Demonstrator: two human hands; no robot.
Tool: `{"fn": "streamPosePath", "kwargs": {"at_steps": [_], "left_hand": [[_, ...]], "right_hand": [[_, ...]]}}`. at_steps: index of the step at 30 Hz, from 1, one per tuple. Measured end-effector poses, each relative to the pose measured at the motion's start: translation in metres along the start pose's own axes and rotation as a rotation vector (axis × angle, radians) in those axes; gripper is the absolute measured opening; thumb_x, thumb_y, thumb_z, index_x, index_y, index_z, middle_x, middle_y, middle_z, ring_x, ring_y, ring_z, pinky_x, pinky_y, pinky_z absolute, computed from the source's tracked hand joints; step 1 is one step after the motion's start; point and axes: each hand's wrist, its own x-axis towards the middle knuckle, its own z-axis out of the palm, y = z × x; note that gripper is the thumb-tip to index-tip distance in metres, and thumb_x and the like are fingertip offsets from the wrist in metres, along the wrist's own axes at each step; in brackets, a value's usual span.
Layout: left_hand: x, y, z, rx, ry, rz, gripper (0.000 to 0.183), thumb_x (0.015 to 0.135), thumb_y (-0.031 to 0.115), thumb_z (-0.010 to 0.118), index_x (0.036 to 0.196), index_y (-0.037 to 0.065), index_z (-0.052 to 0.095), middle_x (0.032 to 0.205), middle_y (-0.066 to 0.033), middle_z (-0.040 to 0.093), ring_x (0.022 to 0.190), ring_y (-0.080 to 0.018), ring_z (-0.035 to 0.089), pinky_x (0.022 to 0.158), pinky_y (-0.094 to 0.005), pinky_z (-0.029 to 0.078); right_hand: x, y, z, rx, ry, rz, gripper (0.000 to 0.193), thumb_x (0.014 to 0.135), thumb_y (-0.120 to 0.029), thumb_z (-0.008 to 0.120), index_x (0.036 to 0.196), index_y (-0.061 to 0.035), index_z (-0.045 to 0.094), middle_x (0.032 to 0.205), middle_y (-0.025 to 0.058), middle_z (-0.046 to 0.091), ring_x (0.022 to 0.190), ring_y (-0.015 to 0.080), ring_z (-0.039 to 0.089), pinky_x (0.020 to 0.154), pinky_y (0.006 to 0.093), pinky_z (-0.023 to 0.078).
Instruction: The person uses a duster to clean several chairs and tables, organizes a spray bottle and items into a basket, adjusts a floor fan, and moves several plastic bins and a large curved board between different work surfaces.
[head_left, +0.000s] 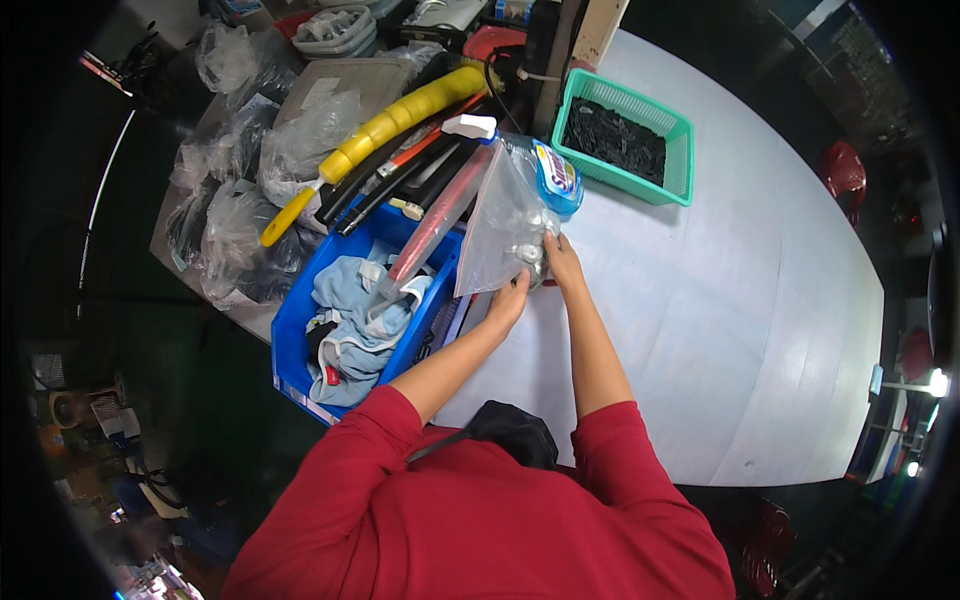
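A clear zip-type plastic bag (492, 232) stands tilted over the table's left part, with several shiny silvery pieces (527, 252) gathered at its lower right end. My left hand (510, 302) is closed on the bag's lower edge, just below those pieces. On the other side, my right hand (563, 262) pinches the bag's right end, its fingers curled beside the pieces. What exactly the pieces are is too small to tell. Right behind the bag is a spray bottle of blue liquid (565, 200) with a white trigger head (470, 127), partly covered by the bag.
Left of my hands, a blue bin (292, 318) holds light blue cloths (350, 350). Behind it lie a yellow-wrapped brush (400, 118), dark rods and stuffed plastic bags (235, 240). A green basket (682, 165) with black small parts stands at the back of the white table (720, 330).
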Motion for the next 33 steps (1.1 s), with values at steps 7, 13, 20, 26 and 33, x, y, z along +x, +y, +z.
{"fn": "streamPosePath", "kwargs": {"at_steps": [7,13,20,26,33], "left_hand": [[-0.108,0.015,-0.024,0.295,-0.552,-0.023,0.046,0.086,0.037,0.048,0.115,0.002,0.054,0.102,-0.0142,0.062,0.095,-0.0240,0.059,0.082,-0.0335,0.044],[-0.209,0.029,-0.088,0.080,-0.831,-0.117,0.044,0.092,0.037,0.042,0.126,0.009,0.045,0.121,-0.0081,0.052,0.106,-0.0167,0.053,0.087,-0.0316,0.039],[-0.262,0.028,-0.164,-0.132,-0.996,-0.097,0.041,0.092,0.031,0.042,0.126,0.008,0.043,0.121,-0.0085,0.050,0.106,-0.0197,0.052,0.090,-0.0343,0.040],[-0.295,-0.044,-0.235,-0.131,-0.775,-0.210,0.034,0.092,0.025,0.044,0.119,0.006,0.048,0.114,-0.0104,0.055,0.102,-0.0200,0.055,0.084,-0.0331,0.045],[-0.346,-0.156,-0.277,0.130,-0.823,-0.474,0.028,0.092,0.019,0.043,0.114,0.004,0.050,0.107,-0.0099,0.058,0.092,-0.0198,0.060,0.077,-0.0323,0.050]], "right_hand": [[-0.091,0.106,-0.043,0.079,0.390,-0.060,0.037,0.087,-0.029,0.049,0.110,-0.0006,0.055,0.078,0.0100,0.060,0.063,0.0162,0.057,0.050,0.0279,0.046],[-0.184,0.209,-0.060,-0.229,0.442,-0.091,0.022,0.083,-0.019,0.053,0.093,-0.0009,0.061,0.069,0.0088,0.061,0.057,0.0148,0.057,0.049,0.0282,0.047],[-0.273,0.247,-0.019,-0.397,0.472,-0.106,0.023,0.079,-0.014,0.055,0.097,-0.0013,0.062,0.080,0.0138,0.064,0.069,0.0187,0.063,0.063,0.0296,0.050],[-0.431,0.222,0.099,-0.280,0.464,0.099,0.023,0.082,-0.018,0.055,0.101,-0.0071,0.062,0.092,0.0147,0.064,0.089,0.0259,0.062,0.077,0.0329,0.048],[-0.675,0.384,0.165,-0.192,0.279,0.737,0.032,0.075,-0.024,0.056,0.103,-0.0100,0.063,0.081,0.0076,0.065,0.065,0.0162,0.063,0.056,0.0285,0.051]]}}
